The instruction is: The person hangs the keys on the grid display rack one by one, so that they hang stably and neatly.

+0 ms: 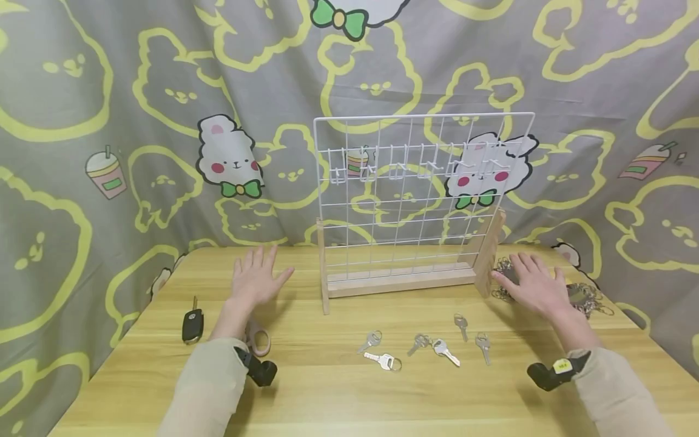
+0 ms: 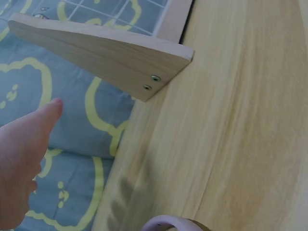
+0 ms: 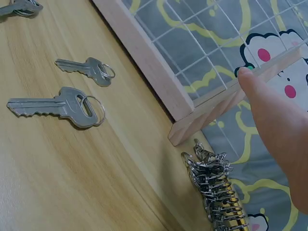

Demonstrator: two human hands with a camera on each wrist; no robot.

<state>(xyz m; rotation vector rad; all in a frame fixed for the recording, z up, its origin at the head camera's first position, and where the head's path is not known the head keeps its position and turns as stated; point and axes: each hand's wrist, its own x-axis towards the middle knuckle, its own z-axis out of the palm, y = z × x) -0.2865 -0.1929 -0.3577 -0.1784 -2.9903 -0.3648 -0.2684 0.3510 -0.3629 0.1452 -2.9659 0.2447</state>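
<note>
With its fingers spread, my left hand (image 1: 254, 279) hovers over the table, left of a white wire grid rack (image 1: 426, 115). Beneath that wrist lies a finger loop of pinkish scissors (image 1: 260, 343), the rest covered by the arm. My right hand (image 1: 537, 290) is also spread and holds nothing, close over a bunch of metal rings and clasps (image 1: 502, 276) beside the rack's right foot. Several loose silver keys lie between the hands, among them a key on a small ring (image 1: 385, 362) and a key with a bright head (image 1: 445, 351).
A black car key (image 1: 192, 326) lies at the left. Several white hooks (image 1: 398, 170) hang across the grid, which stands in a wooden base (image 1: 404, 282). More metal rings (image 1: 584, 297) lie at the right. A patterned curtain (image 1: 295, 73) hangs behind the table.
</note>
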